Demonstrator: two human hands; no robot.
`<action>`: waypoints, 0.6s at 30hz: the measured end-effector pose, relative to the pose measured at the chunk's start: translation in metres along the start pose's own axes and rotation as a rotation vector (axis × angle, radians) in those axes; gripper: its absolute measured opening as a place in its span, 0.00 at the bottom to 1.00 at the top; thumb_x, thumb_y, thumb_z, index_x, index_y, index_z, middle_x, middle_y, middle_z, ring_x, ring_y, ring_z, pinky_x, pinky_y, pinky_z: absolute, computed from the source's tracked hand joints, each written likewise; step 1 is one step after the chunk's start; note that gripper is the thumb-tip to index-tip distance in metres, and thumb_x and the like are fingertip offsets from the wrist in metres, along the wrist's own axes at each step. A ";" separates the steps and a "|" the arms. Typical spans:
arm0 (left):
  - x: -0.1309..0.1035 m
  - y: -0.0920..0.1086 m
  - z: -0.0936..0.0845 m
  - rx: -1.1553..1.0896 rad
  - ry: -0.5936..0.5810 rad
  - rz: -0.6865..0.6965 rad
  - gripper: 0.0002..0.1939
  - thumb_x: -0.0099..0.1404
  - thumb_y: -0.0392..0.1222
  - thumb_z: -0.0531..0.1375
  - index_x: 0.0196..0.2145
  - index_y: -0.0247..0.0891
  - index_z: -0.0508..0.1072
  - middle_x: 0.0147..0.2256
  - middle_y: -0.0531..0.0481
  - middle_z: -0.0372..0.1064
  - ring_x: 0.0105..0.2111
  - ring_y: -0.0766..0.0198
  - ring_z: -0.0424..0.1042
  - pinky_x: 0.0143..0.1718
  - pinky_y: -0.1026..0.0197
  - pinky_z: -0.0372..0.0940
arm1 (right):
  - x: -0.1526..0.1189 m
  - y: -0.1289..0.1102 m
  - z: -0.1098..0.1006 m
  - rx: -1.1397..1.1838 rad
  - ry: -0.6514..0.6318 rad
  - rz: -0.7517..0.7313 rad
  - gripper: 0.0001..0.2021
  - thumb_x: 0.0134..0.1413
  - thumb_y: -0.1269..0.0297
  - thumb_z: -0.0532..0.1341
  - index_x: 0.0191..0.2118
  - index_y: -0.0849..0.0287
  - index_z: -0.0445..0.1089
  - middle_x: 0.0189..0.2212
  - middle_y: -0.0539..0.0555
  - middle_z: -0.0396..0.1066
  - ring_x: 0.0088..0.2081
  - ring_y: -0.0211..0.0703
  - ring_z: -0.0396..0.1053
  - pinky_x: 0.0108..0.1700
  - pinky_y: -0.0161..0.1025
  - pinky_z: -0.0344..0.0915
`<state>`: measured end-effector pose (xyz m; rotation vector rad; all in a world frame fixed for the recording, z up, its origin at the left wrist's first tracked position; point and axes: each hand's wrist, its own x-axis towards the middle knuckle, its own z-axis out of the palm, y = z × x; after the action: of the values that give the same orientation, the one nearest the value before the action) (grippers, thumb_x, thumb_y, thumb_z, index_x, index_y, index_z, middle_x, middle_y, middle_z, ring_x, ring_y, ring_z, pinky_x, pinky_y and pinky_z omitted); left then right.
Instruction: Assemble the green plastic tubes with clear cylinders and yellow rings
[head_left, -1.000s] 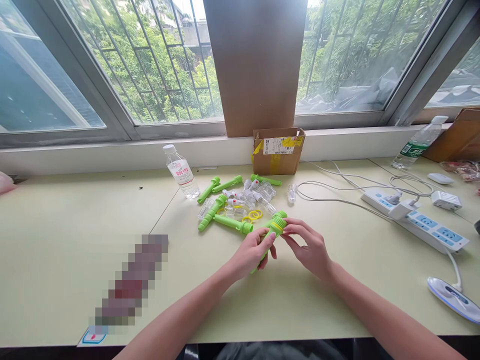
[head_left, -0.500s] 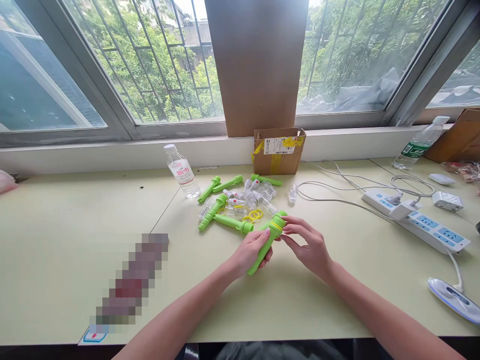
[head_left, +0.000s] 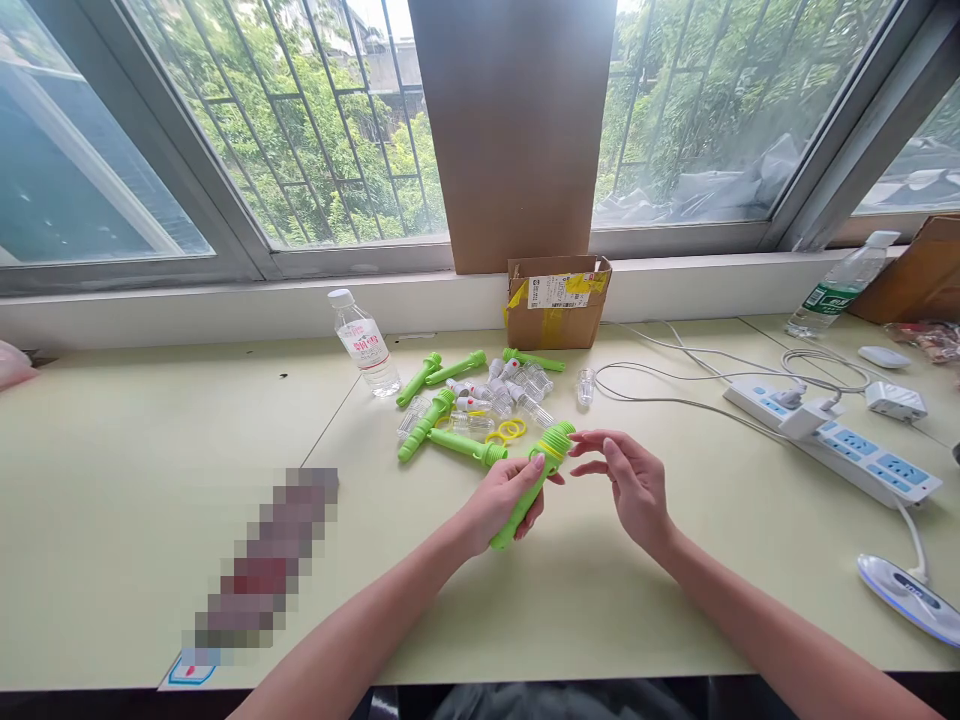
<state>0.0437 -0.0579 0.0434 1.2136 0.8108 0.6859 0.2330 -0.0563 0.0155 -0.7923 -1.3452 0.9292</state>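
Below the barred window, on the pale table point(head_left: 150, 480), my left hand point(head_left: 501, 500) grips a green tube point(head_left: 531, 484) at centre; my right hand point(head_left: 631, 485) hovers open just right of its ribbed cap.

The left hand point(head_left: 504, 500) is gripping a green tube point(head_left: 534, 482), its ribbed cap pointing toward one o'clock. The right hand point(head_left: 631, 485) is hovering open at three o'clock, just beside the cap.
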 end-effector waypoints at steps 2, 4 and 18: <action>0.000 0.001 0.000 -0.007 0.033 0.001 0.28 0.64 0.62 0.50 0.41 0.31 0.70 0.13 0.58 0.57 0.10 0.72 0.53 0.13 0.67 0.50 | 0.005 0.002 -0.003 0.095 0.028 0.138 0.15 0.63 0.56 0.51 0.40 0.57 0.71 0.38 0.57 0.75 0.35 0.45 0.74 0.32 0.46 0.76; 0.000 0.002 -0.001 -0.012 0.049 0.007 0.28 0.64 0.62 0.50 0.41 0.31 0.69 0.13 0.58 0.57 0.10 0.71 0.54 0.13 0.67 0.50 | 0.010 0.005 -0.006 0.165 0.046 0.228 0.15 0.61 0.54 0.52 0.39 0.57 0.71 0.37 0.57 0.75 0.34 0.46 0.75 0.32 0.46 0.76; 0.000 -0.004 0.003 0.175 0.033 0.025 0.21 0.63 0.58 0.54 0.38 0.35 0.68 0.14 0.59 0.57 0.11 0.73 0.54 0.16 0.67 0.50 | 0.014 0.009 -0.009 0.253 0.074 0.405 0.09 0.48 0.58 0.66 0.31 0.59 0.73 0.31 0.55 0.75 0.29 0.40 0.72 0.31 0.40 0.74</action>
<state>0.0468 -0.0605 0.0397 1.3746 0.8992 0.6671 0.2413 -0.0392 0.0124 -0.9086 -0.9925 1.3449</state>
